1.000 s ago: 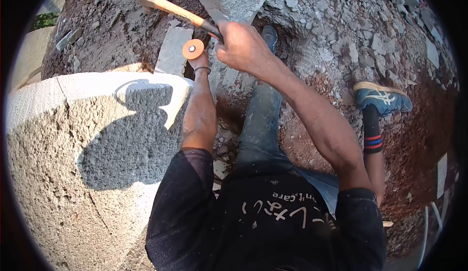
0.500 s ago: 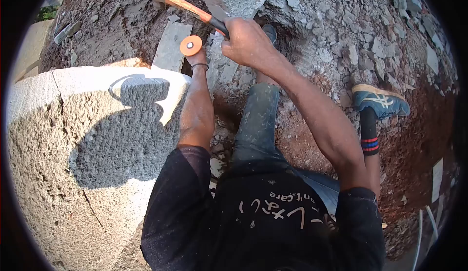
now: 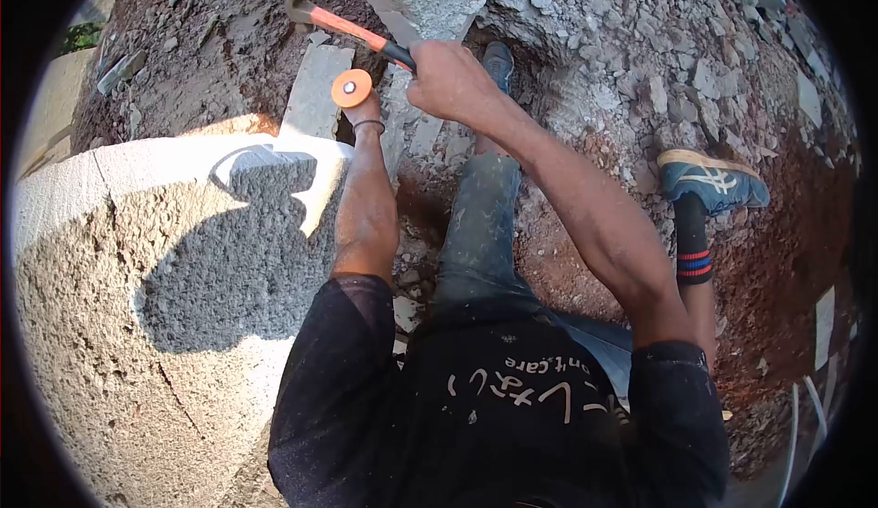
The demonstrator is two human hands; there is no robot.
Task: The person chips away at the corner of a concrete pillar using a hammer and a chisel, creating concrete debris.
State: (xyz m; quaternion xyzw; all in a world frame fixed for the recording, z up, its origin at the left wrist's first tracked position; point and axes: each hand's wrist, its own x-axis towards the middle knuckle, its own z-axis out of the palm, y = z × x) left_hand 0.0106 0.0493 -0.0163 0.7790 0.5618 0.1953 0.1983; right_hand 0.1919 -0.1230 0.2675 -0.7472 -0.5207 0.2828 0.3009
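One hammer [image 3: 343, 25], up in the right hand [image 3: 448, 78], fist wrapped round its black grip. One orange disc [image 3: 351, 88] too, right at the left hand [image 3: 368, 108] and hiding most of its fingers, so can't tell if they're gripping. Two shoes: one [image 3: 715, 183] plain to see, the other [image 3: 498, 62] partly blocked. The concrete block [image 3: 101, 325] gets cut off by the dark border.

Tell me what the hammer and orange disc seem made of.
Hammer head: probably steel, dark, with only a dull sheen. Orange shaft: painted wood or coated metal, evenly coloured. Black grip: perhaps rubber, matte. Disc: likely plastic or rubber, smooth, uniformly orange; the glinting centre suggests metal.
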